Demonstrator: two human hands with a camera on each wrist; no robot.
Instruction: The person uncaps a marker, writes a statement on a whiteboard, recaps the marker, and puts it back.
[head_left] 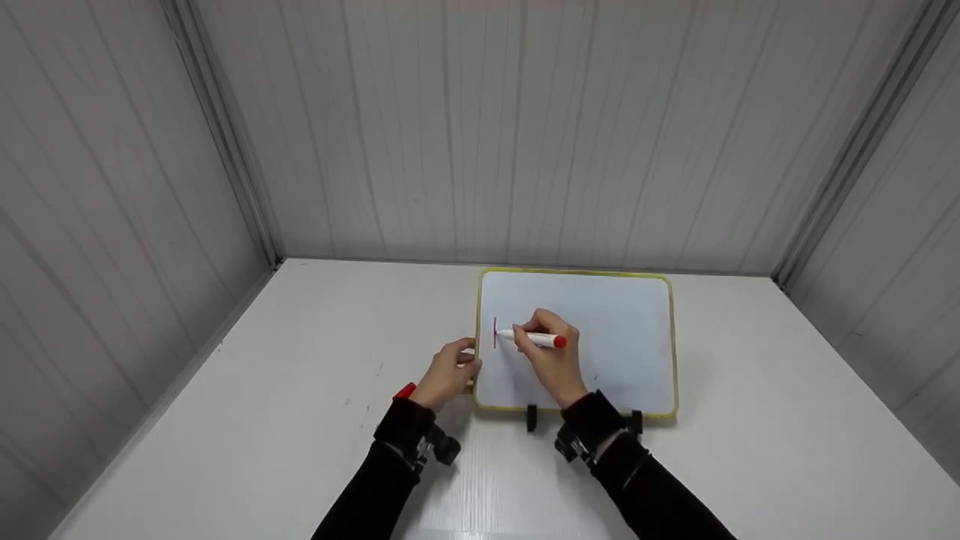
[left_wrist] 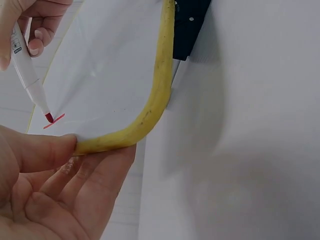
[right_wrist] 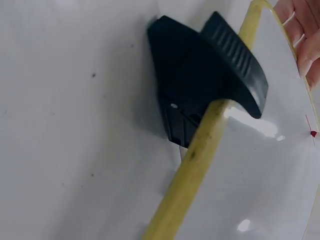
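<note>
While your right hand (head_left: 553, 352) grips the marker (head_left: 534, 339) between curled fingers, its red tip touches the whiteboard (head_left: 615, 330) near the left edge, at the lower end of a short red line (head_left: 495, 332). The marker lies nearly level, with its red end cap pointing right.

Your left hand (head_left: 448, 373) pinches the left edge of the whiteboard close to the near-left corner. In the left wrist view, the thumb (left_wrist: 42, 150) presses on top of the yellow frame (left_wrist: 157, 95) and the fingers (left_wrist: 95, 185) curl underneath it.

The whiteboard lies on the white table (head_left: 300, 360), right of centre, with its far edge near the back wall (head_left: 525, 127). 2 black clips (head_left: 532, 417) sit on the near edge of the frame; your right wrist lies between them. In the right wrist view, 1 clip (right_wrist: 210, 80) clamps over the yellow frame (right_wrist: 200, 165).

A red cap (head_left: 405, 391) shows just behind your left wrist; you cannot tell from these views whether it rests on the table.
</note>
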